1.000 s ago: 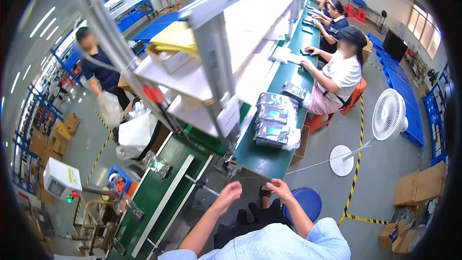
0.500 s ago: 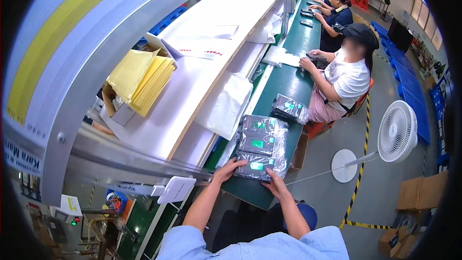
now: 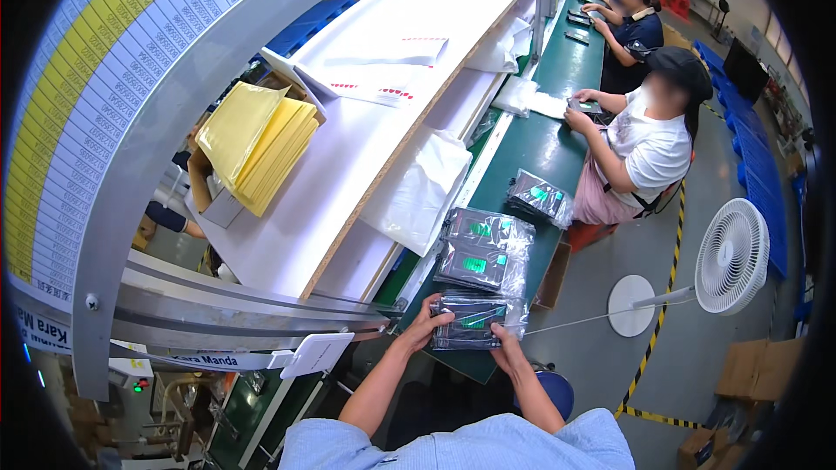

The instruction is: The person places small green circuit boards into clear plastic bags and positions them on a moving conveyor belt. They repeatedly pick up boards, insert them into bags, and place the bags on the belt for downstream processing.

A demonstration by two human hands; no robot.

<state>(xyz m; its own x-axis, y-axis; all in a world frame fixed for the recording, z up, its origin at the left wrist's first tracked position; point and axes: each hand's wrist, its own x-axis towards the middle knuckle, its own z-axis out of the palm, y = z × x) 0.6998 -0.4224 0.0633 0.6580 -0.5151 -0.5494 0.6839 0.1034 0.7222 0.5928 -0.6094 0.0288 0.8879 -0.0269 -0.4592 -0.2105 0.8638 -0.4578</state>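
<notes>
A stack of black flat packs in clear plastic bags [image 3: 475, 312], with bright green marks on top, is gripped between both my hands at the near end of the green bench. My left hand [image 3: 424, 325] clasps its left side with the thumb on top. On the right side, my right hand [image 3: 507, 350] presses its thumb to the near corner, its other fingers mostly hidden. Just beyond lie two more piles of the same bagged packs, a nearer pile [image 3: 475, 266] and a farther pile [image 3: 477, 224]. Another bagged pile [image 3: 538, 196] rests farther along the bench.
The green bench [image 3: 544, 157] runs away from me, with a seated person in a white shirt [image 3: 644, 135] and others along its right side. At left stands a white shelf [image 3: 348, 157] bearing yellow padded envelopes [image 3: 266, 148]. A white fan [image 3: 731, 257] stands at right.
My hands have drawn the nearest stack toward me, opening a gap from the piles behind. The whole view has shifted slightly. The person in white has moved their hands over a flat item.
</notes>
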